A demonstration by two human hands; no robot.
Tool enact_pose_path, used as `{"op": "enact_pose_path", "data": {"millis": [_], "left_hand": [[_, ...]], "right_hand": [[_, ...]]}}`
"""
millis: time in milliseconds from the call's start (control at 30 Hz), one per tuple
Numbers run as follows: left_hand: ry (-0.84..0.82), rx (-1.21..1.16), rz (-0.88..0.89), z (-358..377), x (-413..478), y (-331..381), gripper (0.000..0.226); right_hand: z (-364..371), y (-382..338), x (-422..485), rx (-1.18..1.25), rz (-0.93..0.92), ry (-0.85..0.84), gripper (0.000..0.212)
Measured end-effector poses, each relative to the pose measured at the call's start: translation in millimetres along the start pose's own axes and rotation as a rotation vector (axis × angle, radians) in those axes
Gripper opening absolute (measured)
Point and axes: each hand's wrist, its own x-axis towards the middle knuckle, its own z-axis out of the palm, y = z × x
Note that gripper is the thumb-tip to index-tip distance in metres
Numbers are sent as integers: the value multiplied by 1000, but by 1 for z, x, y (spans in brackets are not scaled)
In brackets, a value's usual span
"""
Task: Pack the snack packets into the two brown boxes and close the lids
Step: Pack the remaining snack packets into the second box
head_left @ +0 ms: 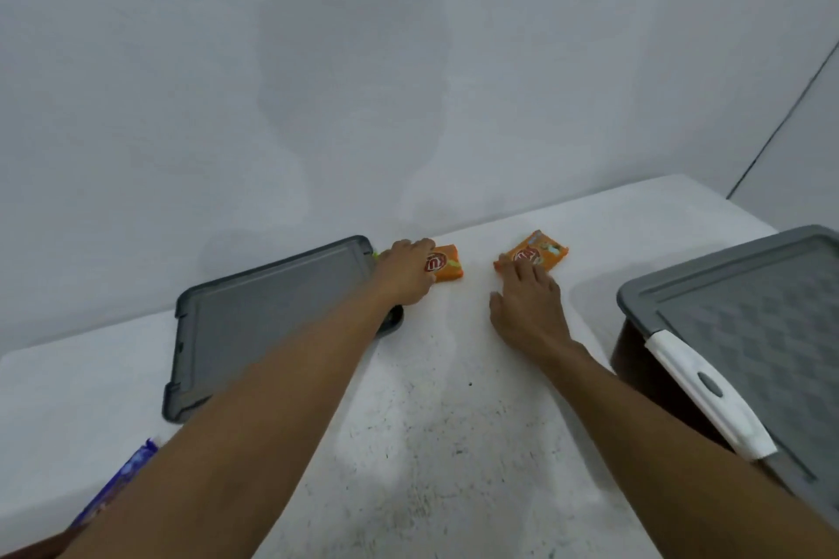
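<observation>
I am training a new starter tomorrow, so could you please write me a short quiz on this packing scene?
1. True or false: the loose grey lid lies flat on the table.
2. The left hand is on: A) a blue packet, B) the left orange packet, C) a white latch.
3. Fill in: the grey cover of the brown box at the right is ____ (on/off).
Key: 1 true; 2 B; 3 on.
</observation>
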Motion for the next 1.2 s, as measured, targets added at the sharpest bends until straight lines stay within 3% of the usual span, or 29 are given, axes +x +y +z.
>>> {"op": "enact_pose_path", "data": {"millis": [133,267,367,467,600,700,767,900,1067,1200], "left_hand": [[-31,29,-34,1,10,3,70],[67,-107,-30,-13,6,6,59],[66,-612,-129,-28,-6,4,53],[-36,-1172,-224,-40,-30,0,57],[-140,-1446,-286,-52,-63,-8,39],[-127,-1513,-320,-67,-83,-20,29],[-44,-1488,-349,-78,-94,-26,33],[108,-1482,-338,-110,-124,-40,29],[133,-1415,-217,-151,-189,-75,28],[99,-1314,-198,-171,-264,-116,24]], "right_hand": [[-2,-1,-10,20,-74,78,45],[-4,-7,-9,149,115,59,42],[-12,-12,7,136,224,2,41],[-15,-20,20,96,346,-85,68],[-15,-33,27,234,412,-197,90],[-15,-36,24,190,377,-312,118],[-12,-35,17,155,355,-339,120],[-22,-45,1,368,273,-353,95],[-72,-92,-28,962,30,-631,79],[-104,-153,-64,1119,-151,-788,60]]}}
